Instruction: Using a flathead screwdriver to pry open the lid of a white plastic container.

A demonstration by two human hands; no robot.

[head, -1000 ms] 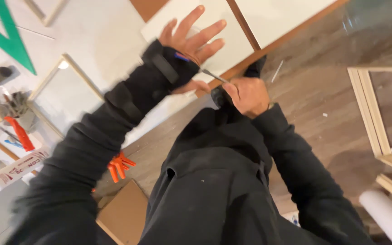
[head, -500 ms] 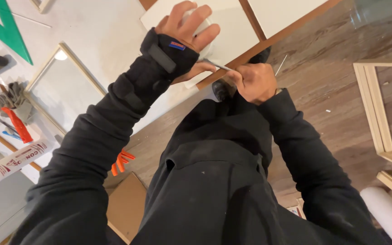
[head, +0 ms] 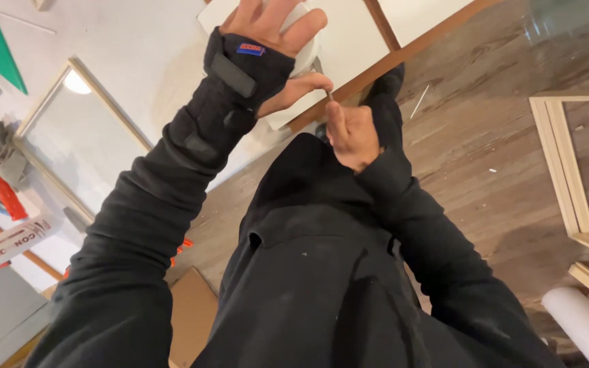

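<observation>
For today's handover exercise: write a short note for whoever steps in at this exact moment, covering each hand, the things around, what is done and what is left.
Left hand: raised, fingers spread, wrist in a black brace, thumb touching a thin metal piece.
Right hand: closed in a fist around that piece.
Around: wooden frames on the floor at right, a white roll, a mirror at left.
Done or left: cannot tell from this view.

Left hand (head: 274, 27) above right hand (head: 350, 133) — wooden frame (head: 567, 170) far right
</observation>
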